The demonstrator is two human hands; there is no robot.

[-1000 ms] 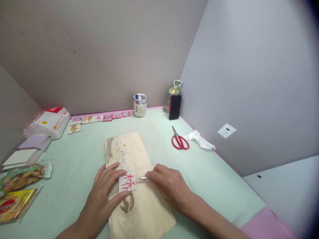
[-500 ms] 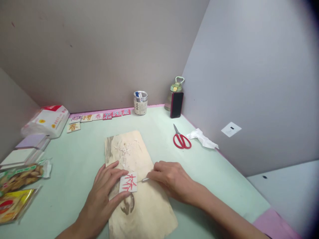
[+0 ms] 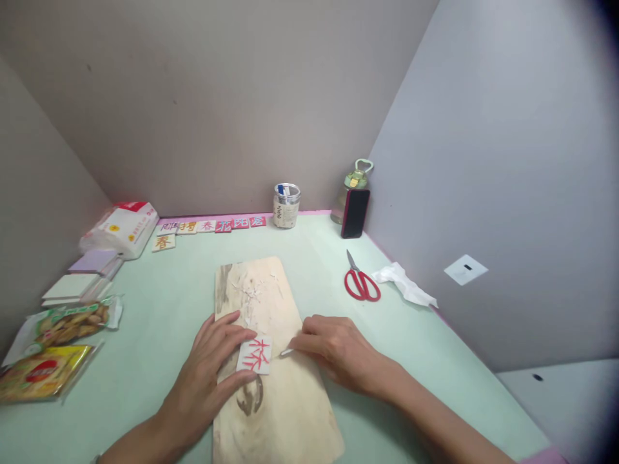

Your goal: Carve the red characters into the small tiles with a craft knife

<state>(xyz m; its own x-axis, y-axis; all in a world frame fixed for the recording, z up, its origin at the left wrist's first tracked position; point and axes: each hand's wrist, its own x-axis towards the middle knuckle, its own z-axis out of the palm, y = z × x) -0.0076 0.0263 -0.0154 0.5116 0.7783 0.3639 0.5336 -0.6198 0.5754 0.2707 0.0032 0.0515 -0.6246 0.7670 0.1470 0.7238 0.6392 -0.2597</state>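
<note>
A wooden board (image 3: 271, 386) lies lengthwise on a pale green table (image 3: 159, 322), nearest the viewer. On it sits one small white tile (image 3: 255, 355) marked with a red character. The left hand (image 3: 207, 380) lies flat with fingers spread, thumb and forefinger bracketing the tile to pin it. The right hand (image 3: 333, 351) is closed in a pinch around a thin metal tool (image 3: 286, 352), its tip touching the tile's right edge.

The tool points toward the left fingers — a slip could probably jab them, or gouge the red strokes. If the left hand eases, the tile may skid on the board.

Pale shavings (image 3: 251, 293) litter the board's far half. Left of it: two snack packets (image 3: 53, 351) and, further back, a tissue pack (image 3: 120, 227). To the right, one pair of red scissors (image 3: 360, 283) and one crumpled tissue (image 3: 403, 283). Along the back edge — about seven finished tiles (image 3: 207, 227), one jar (image 3: 286, 205), one phone (image 3: 354, 213) leaning on a bottle (image 3: 355, 177).
</note>
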